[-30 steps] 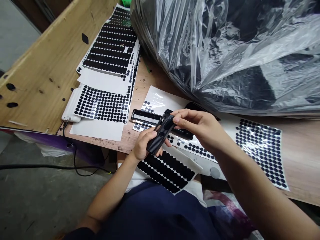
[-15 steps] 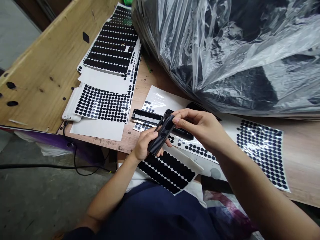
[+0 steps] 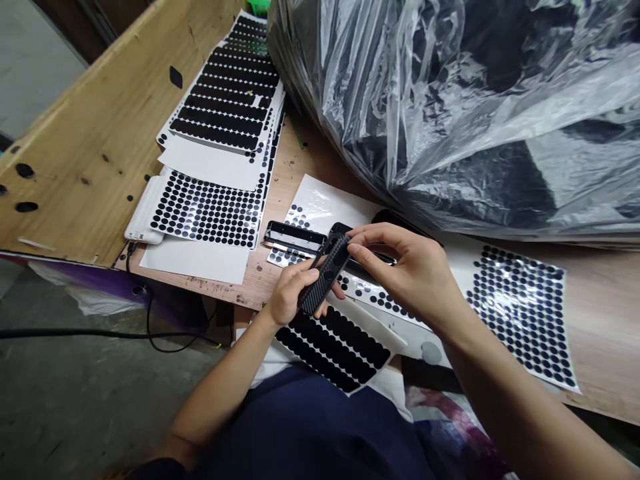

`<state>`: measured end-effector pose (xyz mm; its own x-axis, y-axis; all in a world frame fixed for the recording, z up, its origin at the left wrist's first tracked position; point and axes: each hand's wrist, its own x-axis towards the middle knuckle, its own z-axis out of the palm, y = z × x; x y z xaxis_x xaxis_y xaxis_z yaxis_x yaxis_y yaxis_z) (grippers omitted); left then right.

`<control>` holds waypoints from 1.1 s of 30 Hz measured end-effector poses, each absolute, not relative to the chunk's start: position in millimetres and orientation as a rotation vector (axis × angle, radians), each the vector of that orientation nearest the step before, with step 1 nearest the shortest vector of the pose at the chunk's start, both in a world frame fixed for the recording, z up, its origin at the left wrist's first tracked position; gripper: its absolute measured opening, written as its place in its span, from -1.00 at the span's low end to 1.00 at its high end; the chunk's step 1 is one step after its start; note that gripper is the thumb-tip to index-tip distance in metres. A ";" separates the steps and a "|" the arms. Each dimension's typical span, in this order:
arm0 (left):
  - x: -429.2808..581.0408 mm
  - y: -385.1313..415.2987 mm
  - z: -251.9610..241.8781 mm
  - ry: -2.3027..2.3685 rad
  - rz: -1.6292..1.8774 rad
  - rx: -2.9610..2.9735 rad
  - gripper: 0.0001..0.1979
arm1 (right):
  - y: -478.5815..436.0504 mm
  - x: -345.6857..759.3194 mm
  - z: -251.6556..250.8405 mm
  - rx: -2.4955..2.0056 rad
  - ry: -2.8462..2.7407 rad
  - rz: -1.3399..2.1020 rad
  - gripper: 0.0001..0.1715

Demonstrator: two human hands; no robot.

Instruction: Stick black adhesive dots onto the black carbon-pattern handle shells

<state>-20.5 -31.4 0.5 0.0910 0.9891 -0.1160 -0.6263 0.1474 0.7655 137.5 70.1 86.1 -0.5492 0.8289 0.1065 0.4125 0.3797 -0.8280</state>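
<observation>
My left hand (image 3: 290, 290) is closed round the lower part of a long black casing (image 3: 320, 287) with a diagonal carbon-fibre pattern and dark recesses, held tilted above the bench. At the casing's upper end, my right hand (image 3: 395, 257) pinches its edge between thumb and forefinger; anything small between those fingertips is hidden. Behind the hands lies a black frame-like casing (image 3: 295, 237) with a long slot, on a white sheet of round black stickers (image 3: 317, 200). More black casings (image 3: 395, 217) lie beyond, partly covered by my right hand. Below is a sheet of larger black stickers (image 3: 333, 347) near my lap.
A large clear plastic bag (image 3: 425, 133) of dark contents fills the back right. Stacked sticker sheets (image 3: 220, 100) and a white cabled device (image 3: 145, 207) lie left, beside a wooden side board (image 3: 100, 133). Another dotted sheet (image 3: 525, 313) is at right.
The casing and both hands stay in nearly the same place, with my right fingertips still at its upper end. The whole view has shifted slightly.
</observation>
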 end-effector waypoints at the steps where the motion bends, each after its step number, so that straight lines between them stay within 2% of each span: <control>1: -20.4 -31.4 0.4 0.731 1.325 0.624 -0.55 | 70.1 138.0 86.0 -1.062 -2.140 1.048 -0.85; 9: -20.0 -31.6 0.4 0.725 1.330 0.613 -0.53 | 66.6 137.6 83.6 -0.987 -2.280 0.739 -0.89; 15: -19.0 -31.2 0.5 0.705 1.360 0.593 -0.62 | 58.4 134.7 82.1 -0.950 -2.385 0.315 -0.84; 17: -18.8 -31.3 0.6 0.703 1.378 0.584 -0.65 | 57.8 133.2 78.4 -1.022 -2.358 0.193 -0.74; 19: -19.1 -31.4 0.6 0.705 1.382 0.594 -0.65 | 60.6 132.1 72.3 -1.054 -2.351 0.255 -0.59; 21: -19.7 -31.5 0.2 0.710 1.378 0.612 -0.64 | 66.5 132.3 64.9 -1.017 -2.359 0.395 -0.56; 26: -21.1 -31.5 0.0 0.697 1.380 0.638 -0.62 | 81.2 146.9 44.6 -1.162 -2.216 0.348 -0.70; 31: -19.6 -28.8 4.9 0.734 1.511 0.562 -0.60 | 78.4 170.8 27.4 -0.946 -2.549 0.278 -0.70; 33: -18.0 -27.5 7.1 0.775 1.541 0.560 -0.62 | 75.1 175.3 30.1 -1.025 -2.454 0.381 -0.73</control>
<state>-18.0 -27.5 7.1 -0.1219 0.9885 -0.0893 -0.6612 -0.0138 0.7501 175.3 75.1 30.1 -0.6218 0.7240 0.2987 0.5992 0.6854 -0.4138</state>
